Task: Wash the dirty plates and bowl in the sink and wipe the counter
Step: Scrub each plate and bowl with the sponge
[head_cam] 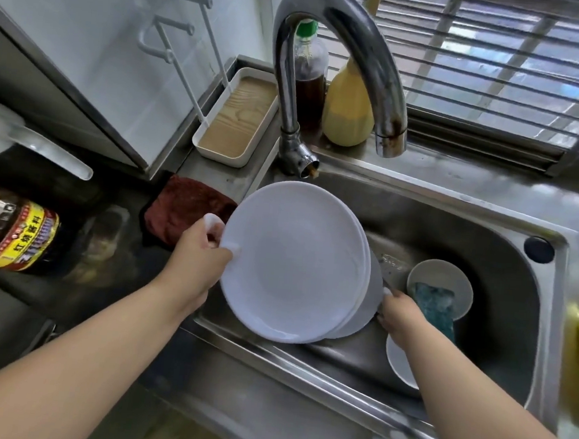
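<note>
Left hand (200, 257) gripping stacked white plates (295, 258), right hand (397, 311) behind them

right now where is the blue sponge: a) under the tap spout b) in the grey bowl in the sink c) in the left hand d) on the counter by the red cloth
b: the blue sponge lies in the grey bowl, which sits in the sink to the right of the stacked white plates.

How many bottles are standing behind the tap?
2: a dark sauce bottle with a green cap, and a yellow bottle to its right, both on the sink ledge by the window. More may be hidden.
</note>
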